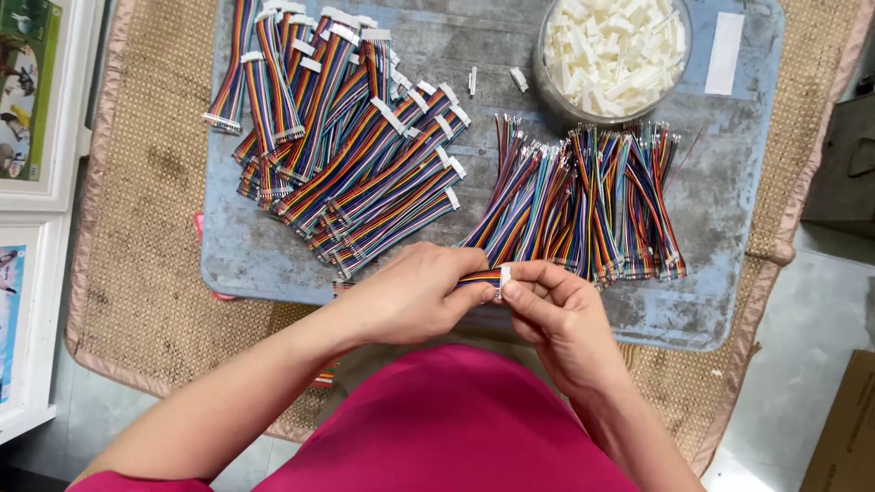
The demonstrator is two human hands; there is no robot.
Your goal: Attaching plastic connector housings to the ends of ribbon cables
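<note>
My left hand (pixel 415 292) pinches a short multicoloured ribbon cable (pixel 477 278) near the front edge of the blue-grey board (pixel 729 210). My right hand (pixel 556 314) grips a small white plastic connector (pixel 504 276) at that cable's end, thumb and fingers closed on it. Both hands meet just in front of a fanned pile of bare-ended coloured cables (pixel 583 205). A larger heap of cables fitted with white connectors (pixel 351 137) lies at the left of the board.
A clear round tub of white connectors (pixel 612 55) stands at the board's far right. Two loose connectors (pixel 518 79) lie beside it. A white label (pixel 725 53) is on the board. A woven mat (pixel 137 228) lies beneath; framed pictures (pixel 27 91) lean at left.
</note>
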